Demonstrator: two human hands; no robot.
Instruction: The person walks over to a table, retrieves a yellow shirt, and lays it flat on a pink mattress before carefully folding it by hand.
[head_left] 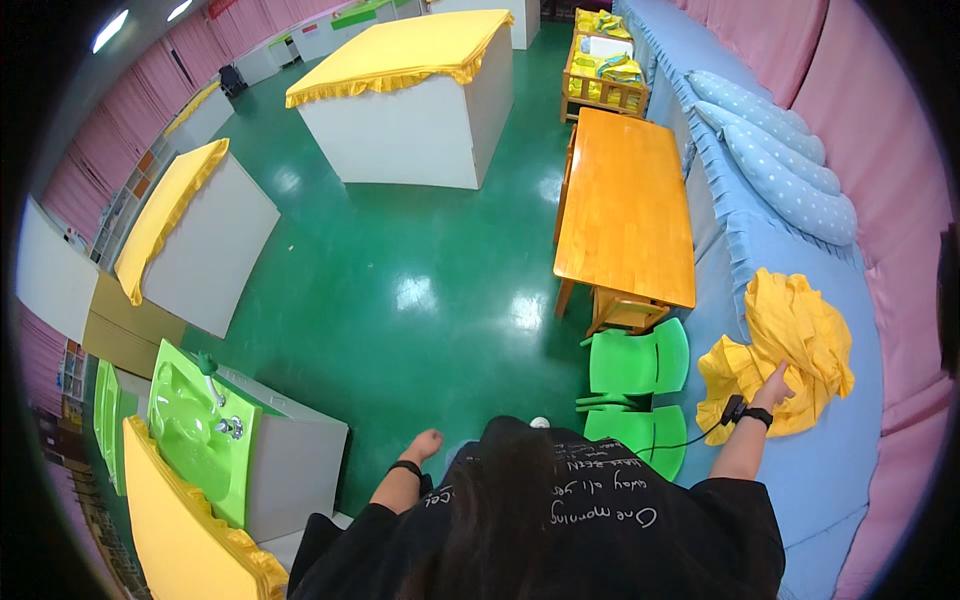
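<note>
A crumpled yellow cloth with a ruffled edge (800, 340) lies in a heap on the blue-covered bench to my right. My right hand (773, 388) reaches out to its near side, with the fingers closed on a fold; the fingertips are partly lost in the cloth. A black band with a small device and a cable is on that wrist. My left hand (426, 443) hangs over the floor in front of my body, curled into a loose fist, with nothing visible in it.
Two green chairs (638, 362) and an orange wooden table (630, 205) stand beside the blue bench (800, 520). Polka-dot pillows (785, 180) lie farther along it. A green toy sink unit (205, 430) is at my left; a yellow-covered white cabinet (400, 130) stands ahead.
</note>
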